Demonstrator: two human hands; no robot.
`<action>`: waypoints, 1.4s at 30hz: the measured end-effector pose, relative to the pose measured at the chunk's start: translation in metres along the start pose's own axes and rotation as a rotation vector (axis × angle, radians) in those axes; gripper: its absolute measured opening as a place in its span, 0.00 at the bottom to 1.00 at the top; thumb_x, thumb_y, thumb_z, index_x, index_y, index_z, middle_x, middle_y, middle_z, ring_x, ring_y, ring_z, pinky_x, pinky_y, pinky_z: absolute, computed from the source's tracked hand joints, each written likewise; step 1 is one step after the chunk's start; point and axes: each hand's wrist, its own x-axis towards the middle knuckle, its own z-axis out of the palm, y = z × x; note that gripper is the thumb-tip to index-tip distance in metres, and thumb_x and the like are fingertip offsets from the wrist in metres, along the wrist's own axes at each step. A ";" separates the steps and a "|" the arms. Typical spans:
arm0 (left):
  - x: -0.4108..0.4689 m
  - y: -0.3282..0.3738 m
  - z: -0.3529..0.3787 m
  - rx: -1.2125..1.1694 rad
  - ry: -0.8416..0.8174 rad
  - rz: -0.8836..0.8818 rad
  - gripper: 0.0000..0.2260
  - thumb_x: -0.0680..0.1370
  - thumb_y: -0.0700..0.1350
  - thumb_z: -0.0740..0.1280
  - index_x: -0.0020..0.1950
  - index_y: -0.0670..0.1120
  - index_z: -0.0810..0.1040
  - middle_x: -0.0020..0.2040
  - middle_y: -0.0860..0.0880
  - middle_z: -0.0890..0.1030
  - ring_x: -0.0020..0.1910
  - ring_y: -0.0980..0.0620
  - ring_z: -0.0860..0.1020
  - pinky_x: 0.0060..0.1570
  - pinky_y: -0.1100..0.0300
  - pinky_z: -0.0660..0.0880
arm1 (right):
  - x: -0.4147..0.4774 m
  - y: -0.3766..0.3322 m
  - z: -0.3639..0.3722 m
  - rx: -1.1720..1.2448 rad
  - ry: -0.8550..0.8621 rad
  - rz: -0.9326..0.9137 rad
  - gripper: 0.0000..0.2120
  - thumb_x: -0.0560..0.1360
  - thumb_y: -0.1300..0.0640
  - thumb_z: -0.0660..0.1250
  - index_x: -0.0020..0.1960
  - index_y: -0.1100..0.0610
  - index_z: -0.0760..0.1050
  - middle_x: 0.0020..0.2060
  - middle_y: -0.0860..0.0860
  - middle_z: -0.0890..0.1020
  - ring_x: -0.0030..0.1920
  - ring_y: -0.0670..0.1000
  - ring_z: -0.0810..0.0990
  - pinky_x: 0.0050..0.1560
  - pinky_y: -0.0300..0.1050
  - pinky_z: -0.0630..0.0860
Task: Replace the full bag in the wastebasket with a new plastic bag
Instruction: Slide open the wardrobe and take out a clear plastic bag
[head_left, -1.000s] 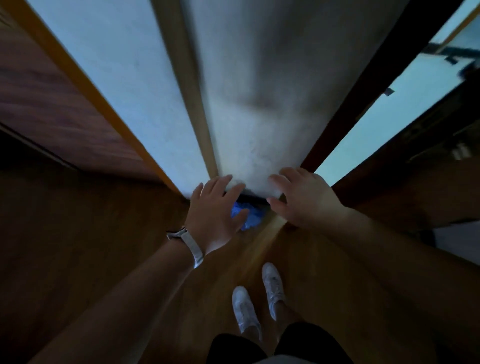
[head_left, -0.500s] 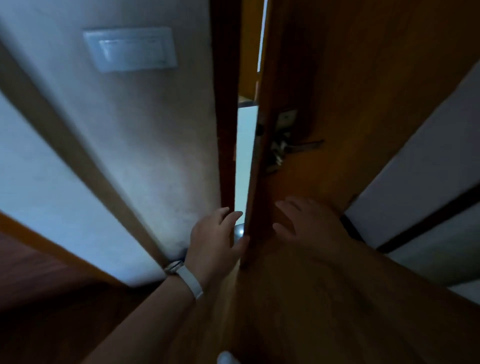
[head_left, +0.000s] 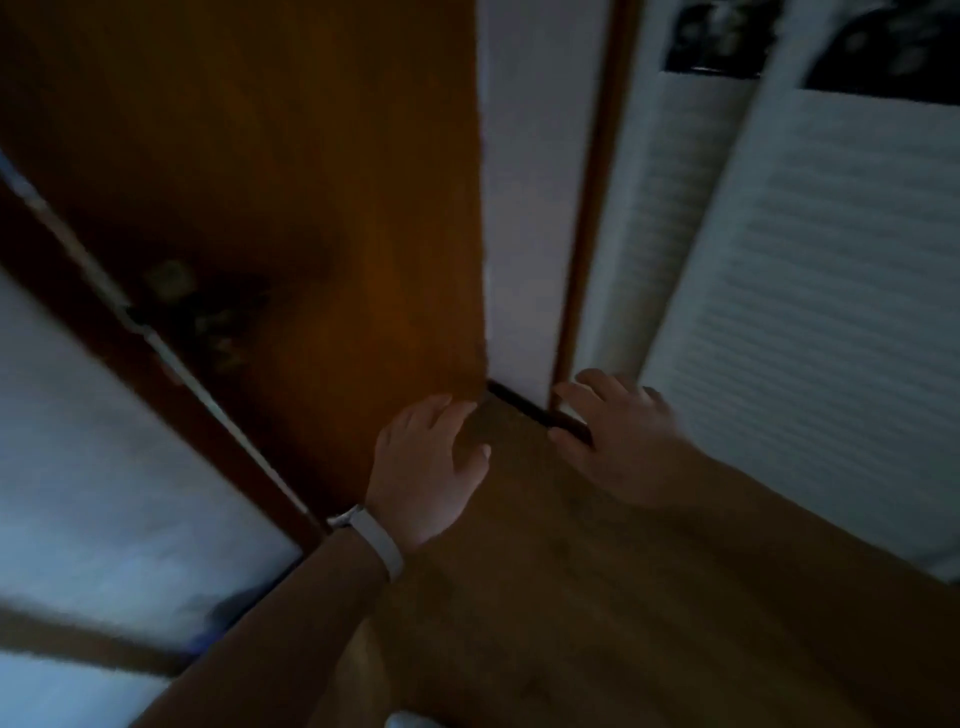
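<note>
No wastebasket and no plastic bag show in the head view. My left hand (head_left: 431, 462), with a pale band on its wrist, hangs in front of me with fingers spread and nothing in it. My right hand (head_left: 618, 436) is held out beside it, also with fingers apart and holding nothing. Both hands hover over a brown wooden floor (head_left: 545, 597). The picture is dim and blurred.
A brown wooden door (head_left: 311, 208) with a dark handle (head_left: 208, 317) stands at the left. White wall panels (head_left: 805, 312) with wooden trim (head_left: 587, 234) run along the right. A dark baseboard (head_left: 524, 410) meets the floor between my hands.
The view has swung right: the blue thing on the floor and the door gap have left the picture, and white ribbed panels have come in at the right. My hands stay spread and hold nothing.
</note>
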 end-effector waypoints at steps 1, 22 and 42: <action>0.004 0.028 0.009 -0.009 -0.023 0.059 0.22 0.77 0.59 0.61 0.70 0.55 0.68 0.71 0.50 0.68 0.70 0.47 0.65 0.67 0.45 0.64 | -0.023 0.025 -0.008 0.000 0.002 0.060 0.27 0.74 0.33 0.47 0.67 0.44 0.65 0.64 0.49 0.73 0.63 0.55 0.73 0.58 0.57 0.72; 0.067 0.471 0.143 -0.131 -0.244 0.978 0.24 0.73 0.56 0.67 0.66 0.48 0.75 0.67 0.43 0.74 0.66 0.41 0.71 0.63 0.45 0.69 | -0.327 0.302 -0.110 -0.080 0.221 0.935 0.27 0.77 0.35 0.54 0.72 0.47 0.64 0.69 0.49 0.69 0.69 0.54 0.68 0.64 0.54 0.68; 0.133 0.701 0.287 -0.253 -0.428 1.707 0.24 0.75 0.58 0.59 0.69 0.50 0.72 0.69 0.43 0.72 0.68 0.43 0.68 0.65 0.43 0.65 | -0.392 0.418 -0.135 -0.189 0.210 1.608 0.31 0.74 0.31 0.48 0.73 0.44 0.61 0.73 0.50 0.66 0.72 0.55 0.65 0.68 0.56 0.65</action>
